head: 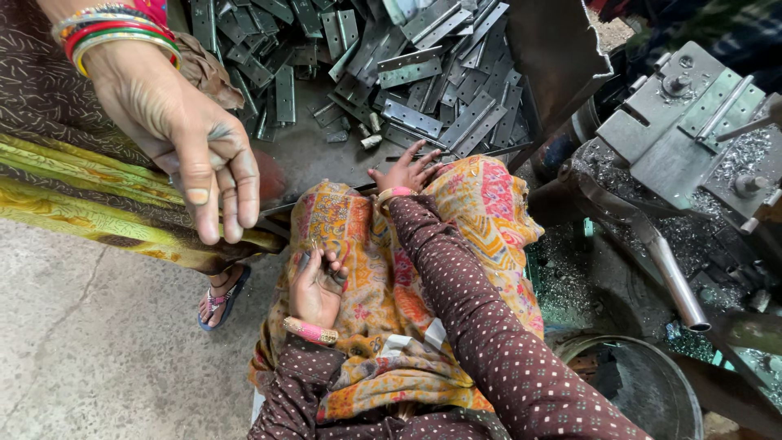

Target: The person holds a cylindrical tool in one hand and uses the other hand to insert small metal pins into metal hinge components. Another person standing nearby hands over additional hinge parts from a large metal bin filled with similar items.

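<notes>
Fingers [417, 156] on your right hand [405, 173] are spread open, with the tips at the near edge of the pile of grey metal hinge plates [415, 81] and nothing gripped. Your left hand [316, 289] rests on the orange floral cloth [358, 236] over your lap, fingers curled; can't tell if they hold anything. Another person's bangled hand [191, 138] hangs loose, upper left.

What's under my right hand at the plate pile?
The right hand rests with fingers spread at the edge of the metal plates, above the patterned cloth. Whatever lies beneath the palm is covered.
</notes>
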